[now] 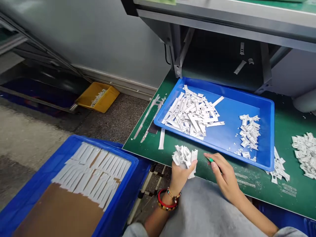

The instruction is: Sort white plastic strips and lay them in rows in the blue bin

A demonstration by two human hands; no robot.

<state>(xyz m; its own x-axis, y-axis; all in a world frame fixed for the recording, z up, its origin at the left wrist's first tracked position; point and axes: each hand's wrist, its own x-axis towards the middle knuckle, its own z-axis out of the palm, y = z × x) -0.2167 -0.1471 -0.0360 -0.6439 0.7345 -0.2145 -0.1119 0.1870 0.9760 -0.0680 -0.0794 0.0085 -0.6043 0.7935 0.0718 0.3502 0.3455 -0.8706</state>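
Observation:
My left hand [179, 177] is wrapped round a bunch of small white plastic parts [184, 156] at the front edge of the green table [145, 148]. To its right, my right hand [223, 176] pinches a small green-handled tool [210, 160], whose far end is hard to make out. Beyond both hands lies a blue tray [269, 131]. Long white strips [192, 112] are heaped in its left part, and a smaller heap of short white pieces [249, 131] lies at its right.
More white parts [306, 154] are piled at the table's right. A blue crate [71, 141] at lower left holds rows of white strips on brown board. A yellow bin [108, 98] stands on the floor. A metal-framed shelf [222, 31] overhangs the table's back.

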